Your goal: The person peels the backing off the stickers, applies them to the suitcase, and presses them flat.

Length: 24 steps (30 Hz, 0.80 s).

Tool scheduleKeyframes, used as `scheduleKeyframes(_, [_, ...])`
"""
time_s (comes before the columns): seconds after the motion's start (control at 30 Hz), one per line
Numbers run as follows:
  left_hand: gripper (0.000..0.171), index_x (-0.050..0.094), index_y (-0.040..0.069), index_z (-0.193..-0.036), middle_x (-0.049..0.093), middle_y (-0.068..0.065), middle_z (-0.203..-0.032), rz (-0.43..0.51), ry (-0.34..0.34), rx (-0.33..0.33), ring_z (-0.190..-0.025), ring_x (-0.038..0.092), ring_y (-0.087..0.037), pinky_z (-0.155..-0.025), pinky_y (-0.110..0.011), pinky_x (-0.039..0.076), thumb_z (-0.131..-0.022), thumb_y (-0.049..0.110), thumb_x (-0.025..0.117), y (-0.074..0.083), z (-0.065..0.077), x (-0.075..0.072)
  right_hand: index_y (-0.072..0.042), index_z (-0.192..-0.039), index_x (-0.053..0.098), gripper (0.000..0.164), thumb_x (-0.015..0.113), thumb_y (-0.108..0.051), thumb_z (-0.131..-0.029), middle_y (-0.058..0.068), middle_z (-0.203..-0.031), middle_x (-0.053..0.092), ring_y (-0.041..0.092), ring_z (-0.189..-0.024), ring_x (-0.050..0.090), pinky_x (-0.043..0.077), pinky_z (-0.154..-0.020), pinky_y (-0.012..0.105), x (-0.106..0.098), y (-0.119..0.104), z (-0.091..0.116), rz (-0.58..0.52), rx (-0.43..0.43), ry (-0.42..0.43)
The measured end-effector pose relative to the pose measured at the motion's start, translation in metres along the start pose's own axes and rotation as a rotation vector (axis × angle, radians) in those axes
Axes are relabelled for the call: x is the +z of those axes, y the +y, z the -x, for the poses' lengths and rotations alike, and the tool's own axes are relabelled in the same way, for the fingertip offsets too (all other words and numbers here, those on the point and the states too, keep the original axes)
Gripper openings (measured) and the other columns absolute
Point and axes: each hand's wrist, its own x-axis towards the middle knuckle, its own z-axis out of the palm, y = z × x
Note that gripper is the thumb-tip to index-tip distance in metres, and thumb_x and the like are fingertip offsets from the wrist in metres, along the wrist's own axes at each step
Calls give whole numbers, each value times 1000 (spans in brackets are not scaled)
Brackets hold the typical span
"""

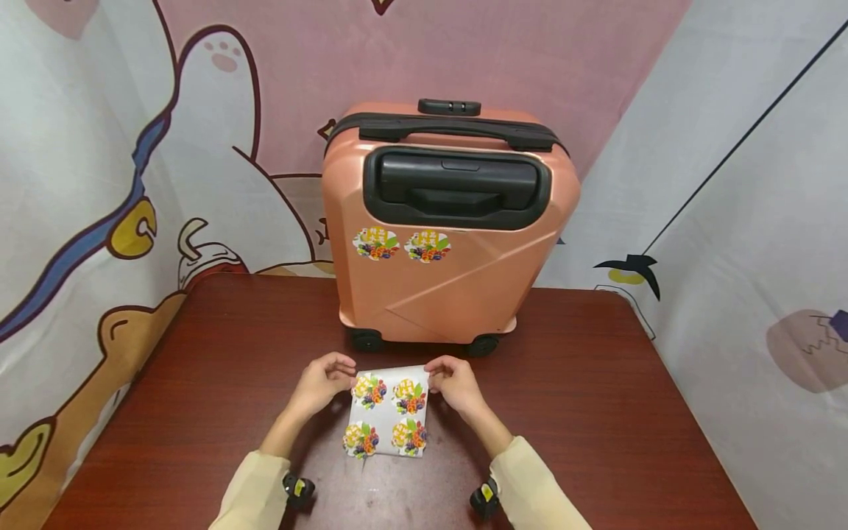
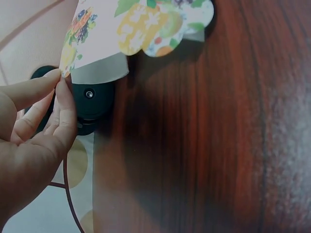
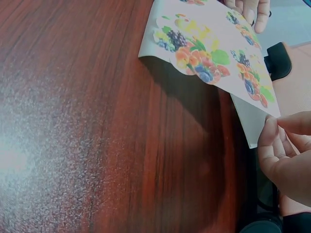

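A white sheet of fruit stickers (image 1: pixel 386 422) is held above the table in front of the suitcase. My left hand (image 1: pixel 322 384) pinches its far left corner between thumb and finger, as the left wrist view also shows. At the far right corner, my right hand (image 1: pixel 456 383) pinches the sheet the same way. Several colourful fruit stickers (image 3: pixel 201 56) with scalloped edges are on it, and a paper layer (image 2: pixel 99 70) hangs below its edge. Behind the hands stands an orange-pink suitcase (image 1: pixel 450 294), upright, bearing two matching stickers (image 1: pixel 428 246) side by side under its black handle recess.
The suitcase's black wheels (image 1: pixel 366 339) rest on the dark red-brown wooden table (image 1: pixel 583 412). A cartoon-printed cloth (image 1: pixel 285 96) hangs behind and along both sides. Dark wrist devices (image 1: pixel 299 489) sit at both cream sleeves (image 1: pixel 255 489).
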Motion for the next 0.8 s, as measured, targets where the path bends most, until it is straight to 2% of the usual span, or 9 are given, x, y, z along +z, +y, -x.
scheduleKeyframes(0.1, [19, 57, -12, -93, 61, -27, -90, 3, 2, -2, -81, 61, -37, -63, -22, 48, -75, -13, 63, 14, 5, 0, 18, -89, 58, 13, 52, 18, -77, 30, -76, 55, 46, -69, 54, 49, -64, 53, 0, -2, 0, 2, -1, 21])
scheduleKeyframes(0.17, [19, 57, -13, -94, 62, -27, -90, 7, -5, -8, -82, 61, -38, -64, -22, 48, -75, -12, 63, 18, 7, 0, 18, -89, 58, 14, 52, 18, -77, 30, -77, 56, 47, -70, 54, 49, -64, 51, 0, -3, 0, 7, -4, 29])
scheduleKeyframes(0.23, [19, 57, -13, -94, 62, -28, -90, 14, -13, -9, -83, 61, -38, -65, -22, 49, -76, -12, 62, 19, 7, 0, 17, -89, 59, 14, 52, 18, -77, 30, -77, 56, 45, -69, 54, 51, -61, 42, -1, -4, 0, 12, -2, 33])
scheduleKeyframes(0.3, [19, 56, -13, -94, 62, -28, -89, 22, -20, -7, -83, 61, -38, -65, -23, 49, -76, -12, 62, 20, 7, 0, 17, -89, 59, 14, 52, 18, -77, 31, -78, 56, 41, -67, 55, 51, -58, 33, -1, -4, 0, 15, -1, 35])
scheduleKeyframes(0.4, [20, 56, -15, -95, 61, -28, -90, 34, -23, -10, -84, 61, -39, -65, -22, 49, -76, -12, 62, 18, 6, 0, 18, -89, 59, 13, 52, 18, -77, 32, -79, 56, 30, -63, 56, 49, -56, 26, -1, -4, 0, 16, 0, 36])
scheduleKeyframes(0.5, [21, 55, -16, -94, 61, -28, -89, 48, -26, 0, -82, 61, -38, -65, -23, 49, -75, -12, 62, 12, 3, 0, 18, -89, 59, 13, 53, 18, -77, 33, -79, 55, 31, -63, 56, 50, -56, 28, -2, -4, -1, 17, 0, 41])
scheduleKeyframes(0.63, [22, 56, -14, -95, 63, -24, -86, 71, -35, -3, -78, 63, -32, -63, -23, 50, -75, -11, 64, -4, -3, 1, 18, -89, 59, 13, 52, 18, -77, 33, -79, 55, 46, -70, 54, 50, -57, 30, -1, -4, -1, 6, -5, 50])
scheduleKeyframes(0.8, [21, 59, -10, -94, 64, -17, -82, 63, -46, -18, -70, 63, -21, -61, -26, 50, -75, -7, 67, -17, -8, 1, 18, -88, 59, 12, 53, 18, -77, 32, -78, 55, 46, -70, 54, 51, -62, 47, 0, -4, -2, -1, -13, 59])
